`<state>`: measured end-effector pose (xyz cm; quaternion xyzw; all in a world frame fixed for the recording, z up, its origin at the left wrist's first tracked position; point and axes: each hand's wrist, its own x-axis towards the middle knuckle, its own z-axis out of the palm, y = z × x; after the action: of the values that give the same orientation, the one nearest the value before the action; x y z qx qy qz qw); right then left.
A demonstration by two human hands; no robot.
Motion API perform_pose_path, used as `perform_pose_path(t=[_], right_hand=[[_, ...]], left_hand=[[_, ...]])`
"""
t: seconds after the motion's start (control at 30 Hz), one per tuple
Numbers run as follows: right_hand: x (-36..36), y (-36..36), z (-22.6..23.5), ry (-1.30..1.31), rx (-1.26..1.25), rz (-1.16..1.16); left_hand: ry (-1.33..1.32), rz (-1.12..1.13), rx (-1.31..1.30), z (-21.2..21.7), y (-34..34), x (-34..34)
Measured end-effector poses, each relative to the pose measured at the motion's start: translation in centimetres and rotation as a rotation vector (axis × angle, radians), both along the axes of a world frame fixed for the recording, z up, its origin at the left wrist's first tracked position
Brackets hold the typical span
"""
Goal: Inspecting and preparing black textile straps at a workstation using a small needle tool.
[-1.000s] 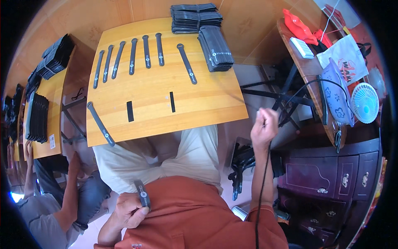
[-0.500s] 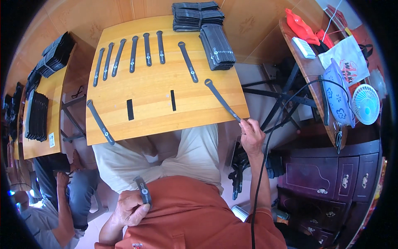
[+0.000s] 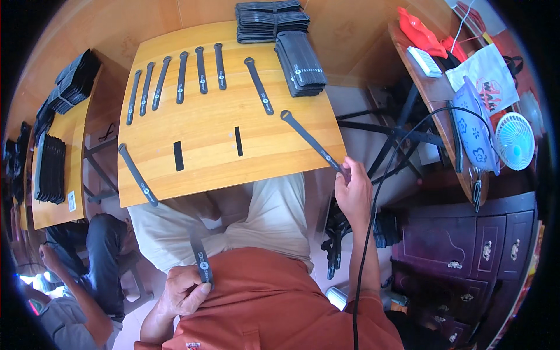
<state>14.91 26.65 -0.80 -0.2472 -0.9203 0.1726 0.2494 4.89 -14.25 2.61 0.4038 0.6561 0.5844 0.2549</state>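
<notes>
My left hand (image 3: pixel 185 290), by my lap, pinches the lower end of a dark grey strap (image 3: pixel 201 262); the strap's upper part stands up and is blurred. My right hand (image 3: pixel 354 189), at the table's right front corner, has its thumb and fingers closed on the near end of another dark strap (image 3: pixel 309 139). That strap lies slantwise on the table, its looped end pointing away from me. Alone at the left front edge lies another strap (image 3: pixel 137 175). Several similar straps (image 3: pixel 181 77) lie side by side at the back, with one more strap (image 3: pixel 258 86) right of them.
Two short black strips (image 3: pixel 178 156) lie mid-table (image 3: pixel 233 175). Bundled straps (image 3: pixel 300 64) are stacked at the back right. Another table (image 3: pixel 79 140) with black stacks stands left, near a seated person. At right, a side table holds a fan (image 3: pixel 515 141); a black cable (image 3: pixel 373 213) passes my right arm.
The strap in my left hand has straightened upward. My right hand's fingers have reached further over the strap's near end. The view has shifted slightly.
</notes>
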Motion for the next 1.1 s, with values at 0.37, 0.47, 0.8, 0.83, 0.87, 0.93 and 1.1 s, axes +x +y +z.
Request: perform_pose_path(t=[0.37,0.47,0.8,0.83,0.87,0.93,1.1], right_hand=[[-8.9,3.5,1.4,-0.218,0.107,0.056],[-11.4,5.3,-1.0,-0.187,0.091,0.117],[-13.4,4.8,-0.8,-0.097,0.172,0.193],[-12.9,3.8,-0.3,-0.061,0.2,0.219],[-12.2,2.7,0.3,-0.025,0.227,0.245],[-10.5,-1.9,1.7,0.063,0.047,0.385],[-7.6,-13.7,3.9,0.146,-0.248,1.009]], left_hand=[[-0.029,-0.013,-0.018,0.5,0.2,0.1],[-0.039,0.001,-0.033,0.1,-0.1,0.3],[-0.04,0.04,-0.025,-0.1,-0.2,-0.1],[-0.031,0.039,-0.032,-0.1,-0.2,-0.2],[-0.036,0.049,-0.038,0.0,0.0,-0.4],[-0.001,0.082,-0.061,0.3,0.5,-0.6],[-0.1,0.084,-0.087,0.3,2.4,-1.2]])
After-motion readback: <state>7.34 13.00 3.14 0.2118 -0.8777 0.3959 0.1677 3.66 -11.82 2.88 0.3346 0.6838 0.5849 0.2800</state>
